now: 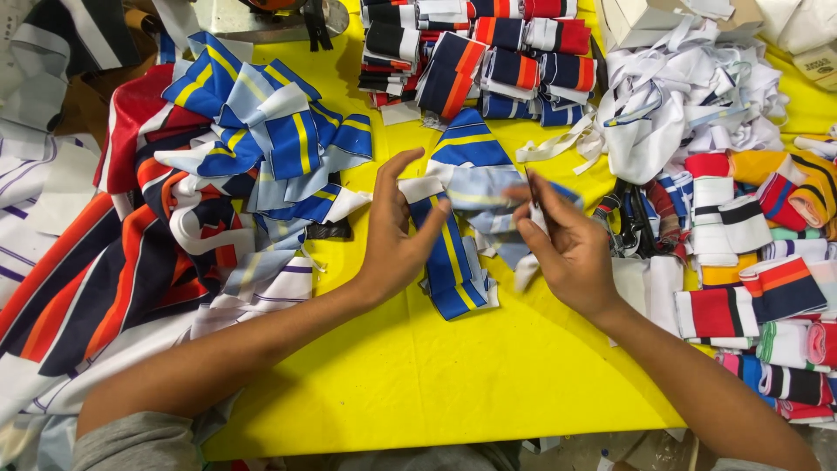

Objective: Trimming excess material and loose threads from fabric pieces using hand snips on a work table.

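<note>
A blue knitted collar strip with yellow and white stripes lies on the yellow table cover between my hands. My left hand rests on its left part, fingers spread, pressing the strip's white end. My right hand pinches the pale blue right part of the same strip with thumb and fingers. More of these blue striped strips lie folded under and below the hands.
A heap of blue, yellow and white strips and red, navy and orange striped fabric lies left. Folded striped bundles stack at the back. White strips and rolled multicoloured cuffs fill the right. Dark scissors lie beside my right hand.
</note>
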